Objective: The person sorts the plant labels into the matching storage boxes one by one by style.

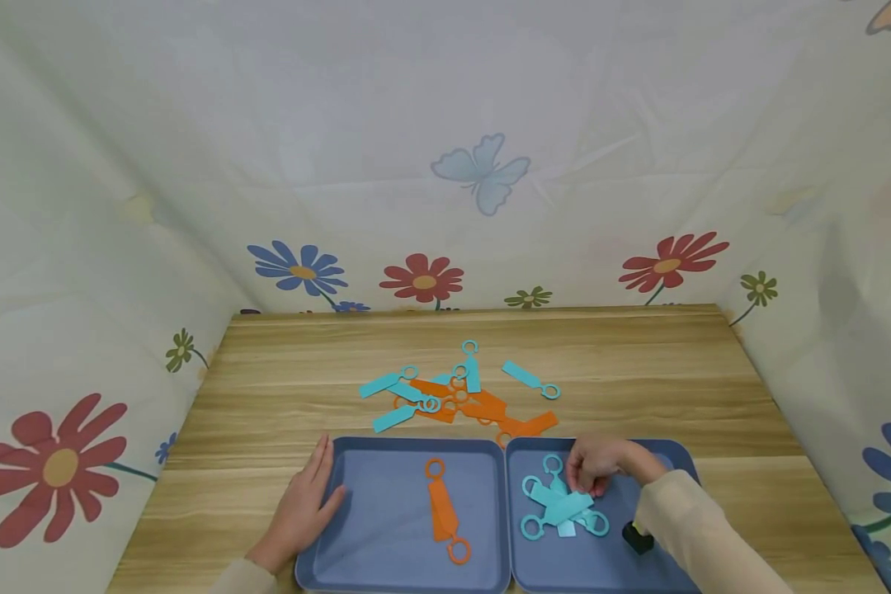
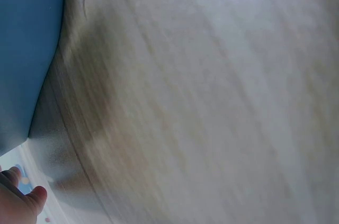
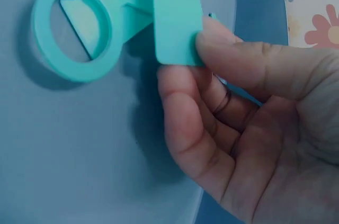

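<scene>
In the right wrist view, my right hand (image 3: 265,107) pinches the flat end of a turquoise ring-ended tag (image 3: 177,23) between thumb and fingers. This is over the right blue tray (image 1: 609,569), where several turquoise tags (image 1: 557,505) lie in a crossed heap. My left hand (image 1: 300,507) rests at the left rim of the left blue tray (image 1: 379,569), its fingers extended. Inside that tray lie orange ring-ended tags (image 1: 443,516), overlapping. Only fingertips and the tray's outer wall (image 2: 26,49) show in the left wrist view.
Behind the trays, a mixed pile holds turquoise tags (image 1: 393,418) and orange tags (image 1: 530,425) on the wooden table (image 1: 267,363). One turquoise tag (image 1: 523,374) lies apart at the pile's right. A flower-printed cloth (image 1: 327,206) encloses the table's back and sides.
</scene>
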The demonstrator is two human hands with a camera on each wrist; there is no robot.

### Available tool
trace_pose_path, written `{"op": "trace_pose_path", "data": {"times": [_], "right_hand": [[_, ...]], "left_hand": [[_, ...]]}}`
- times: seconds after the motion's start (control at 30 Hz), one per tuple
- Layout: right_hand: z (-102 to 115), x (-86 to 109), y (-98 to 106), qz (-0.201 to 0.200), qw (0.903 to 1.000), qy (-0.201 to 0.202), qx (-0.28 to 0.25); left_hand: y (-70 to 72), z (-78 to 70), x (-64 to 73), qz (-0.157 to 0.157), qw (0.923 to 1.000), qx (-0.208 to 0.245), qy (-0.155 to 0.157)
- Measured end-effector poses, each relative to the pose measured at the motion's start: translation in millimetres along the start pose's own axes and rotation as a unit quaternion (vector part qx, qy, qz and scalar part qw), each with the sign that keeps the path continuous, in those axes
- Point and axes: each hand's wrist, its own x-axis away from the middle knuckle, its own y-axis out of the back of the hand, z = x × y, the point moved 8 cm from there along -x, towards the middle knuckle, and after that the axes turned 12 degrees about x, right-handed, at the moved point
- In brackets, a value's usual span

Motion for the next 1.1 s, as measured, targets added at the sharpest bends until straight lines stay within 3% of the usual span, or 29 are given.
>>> {"op": "trace_pose_path", "data": {"times": [0.57, 0.83, 1.1], "right_hand": [[9.4, 5.4, 6.3, -0.071, 0.9955, -0.018, 0.060], [11.4, 6.1, 8.8, -0.120, 0.9859, -0.043, 0.108], [13.6, 8.5, 9.4, -0.126, 0.9821, -0.058, 0.128]], "left_hand": [[-2.9, 2.6, 0.4, 0.009, 0.9999, -0.005, 0.012], [-3.2, 1.8, 0.1, 0.012, 0.9998, -0.003, 0.014], [-3.1, 2.5, -0.1, 0.011, 0.9998, 0.003, 0.014]]}}
